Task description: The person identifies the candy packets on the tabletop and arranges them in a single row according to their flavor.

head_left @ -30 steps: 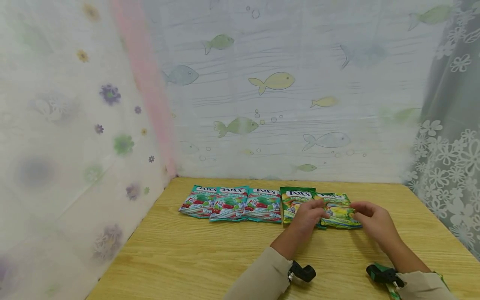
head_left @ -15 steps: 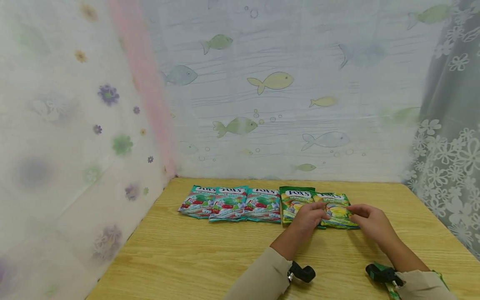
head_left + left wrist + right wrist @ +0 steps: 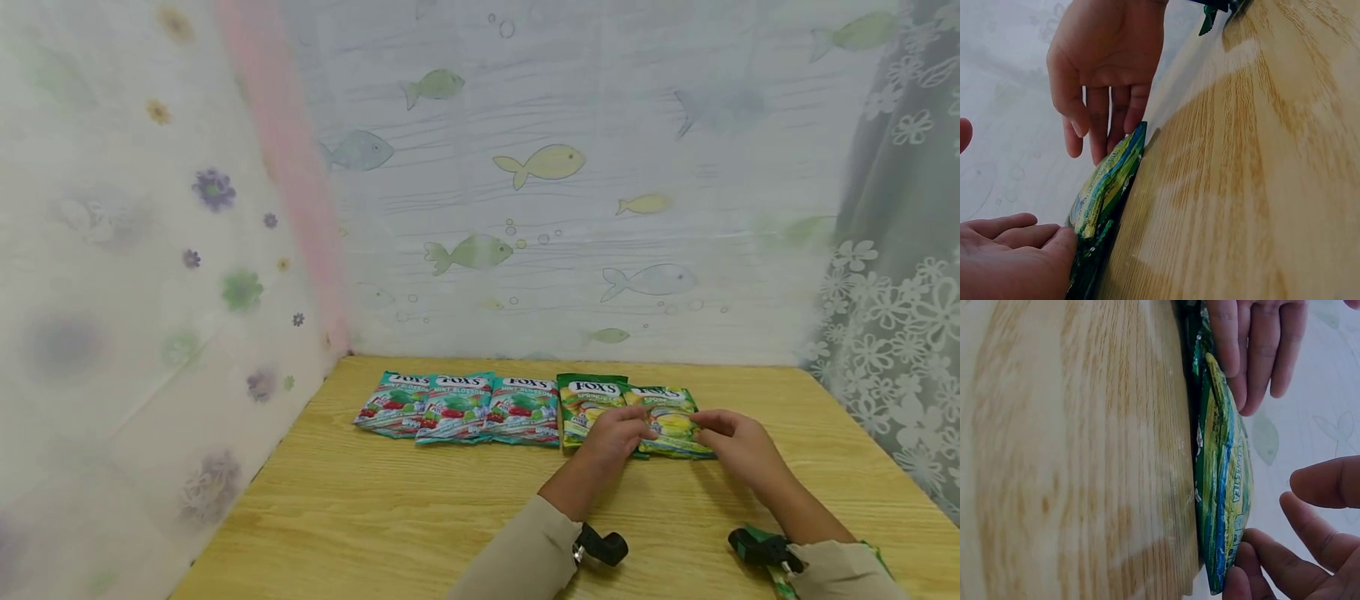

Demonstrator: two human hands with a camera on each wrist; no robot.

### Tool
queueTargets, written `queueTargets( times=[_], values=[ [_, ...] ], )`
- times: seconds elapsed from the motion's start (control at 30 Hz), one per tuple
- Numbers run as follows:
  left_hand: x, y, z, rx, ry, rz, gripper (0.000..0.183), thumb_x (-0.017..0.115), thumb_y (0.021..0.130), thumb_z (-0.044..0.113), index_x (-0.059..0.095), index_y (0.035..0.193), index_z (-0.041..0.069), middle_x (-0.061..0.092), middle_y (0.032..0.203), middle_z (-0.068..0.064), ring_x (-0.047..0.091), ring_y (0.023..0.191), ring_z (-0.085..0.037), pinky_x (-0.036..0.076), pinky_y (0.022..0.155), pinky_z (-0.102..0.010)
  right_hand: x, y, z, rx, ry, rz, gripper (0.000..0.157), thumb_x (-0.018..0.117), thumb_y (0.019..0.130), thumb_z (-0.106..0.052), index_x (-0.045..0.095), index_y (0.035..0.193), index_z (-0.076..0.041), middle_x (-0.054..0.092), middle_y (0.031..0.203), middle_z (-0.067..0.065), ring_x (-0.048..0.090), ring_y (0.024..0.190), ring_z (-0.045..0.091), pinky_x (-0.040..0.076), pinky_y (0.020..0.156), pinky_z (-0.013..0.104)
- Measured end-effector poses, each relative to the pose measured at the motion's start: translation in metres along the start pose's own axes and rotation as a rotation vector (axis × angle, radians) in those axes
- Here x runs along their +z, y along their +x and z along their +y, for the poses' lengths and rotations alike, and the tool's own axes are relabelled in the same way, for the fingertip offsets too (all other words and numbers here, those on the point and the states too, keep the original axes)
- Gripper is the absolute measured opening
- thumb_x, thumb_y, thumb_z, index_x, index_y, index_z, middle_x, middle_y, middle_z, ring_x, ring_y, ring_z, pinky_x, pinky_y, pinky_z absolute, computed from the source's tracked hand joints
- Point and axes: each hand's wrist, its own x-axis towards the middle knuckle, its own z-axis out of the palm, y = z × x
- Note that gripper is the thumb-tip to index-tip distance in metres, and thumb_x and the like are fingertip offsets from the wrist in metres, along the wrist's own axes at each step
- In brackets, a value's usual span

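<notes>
In the head view a yellow-green FOX'S candy bag (image 3: 667,425) lies flat on the table, its left edge meeting a darker green FOX'S bag (image 3: 581,408). My left hand (image 3: 611,437) rests across where these two bags meet, its fingers extended. At the other end of the yellow-green bag is my right hand (image 3: 742,446); its fingers touch the right edge without curling round it. The left wrist view shows the left fingers (image 3: 1029,234) against the bag's near end. Seen from the right wrist, the right fingers (image 3: 1266,559) lie at the bag's tip, thumb apart.
Three teal FOX'S Mint Blossom bags (image 3: 396,407) (image 3: 453,408) (image 3: 523,410) overlap in a row to the left. A green piece of wrapping (image 3: 783,587) shows partly beneath the right wrist. The wooden table (image 3: 375,517) meets a fish-patterned backdrop (image 3: 547,250).
The head view has shifted slightly. My right fingers have drawn a little closer to the yellow-green bag's right side; the left hand and the bags look nearly still.
</notes>
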Motion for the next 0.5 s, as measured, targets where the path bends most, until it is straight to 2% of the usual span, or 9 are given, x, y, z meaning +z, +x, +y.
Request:
queueTargets(
  times=[0.13, 0.3, 0.5],
  values=[
    [0.001, -0.001, 0.002, 0.005, 0.012, -0.003, 0.057, 0.058, 0.097, 0.003, 0.046, 0.151, -0.007, 0.036, 0.164, -0.021, 0.03, 0.156, -0.038, 0.031, 0.125, -0.05, -0.001, 0.0, -0.002, -0.002, -0.001, 0.01, 0.047, 0.053, 0.108, -0.026, 0.054, 0.145, 0.004, 0.052, 0.147, 0.033, 0.054, 0.13, 0.051, 0.058, 0.086, 0.046],
    [0.004, -0.002, 0.001, 0.007, 0.048, 0.024, 0.056, 0.061, 0.096, 0.003, 0.05, 0.15, -0.003, 0.044, 0.16, -0.018, 0.037, 0.153, -0.036, 0.038, 0.121, -0.051, -0.004, -0.002, -0.007, -0.022, 0.008, 0.014, 0.05, 0.053, 0.108, -0.028, 0.052, 0.147, 0.003, 0.046, 0.152, 0.035, 0.053, 0.13, 0.054, 0.056, 0.077, 0.038],
    [0.015, -0.009, 0.005, -0.009, 0.111, 0.004, 0.056, 0.063, 0.094, 0.005, 0.053, 0.149, 0.002, 0.056, 0.151, -0.012, 0.052, 0.141, -0.028, 0.048, 0.112, -0.047, -0.015, -0.009, -0.019, -0.055, -0.001, 0.029, 0.051, 0.052, 0.109, -0.031, 0.051, 0.149, 0.0, 0.047, 0.152, 0.033, 0.053, 0.131, 0.054, 0.058, 0.083, 0.049]
  ],
)
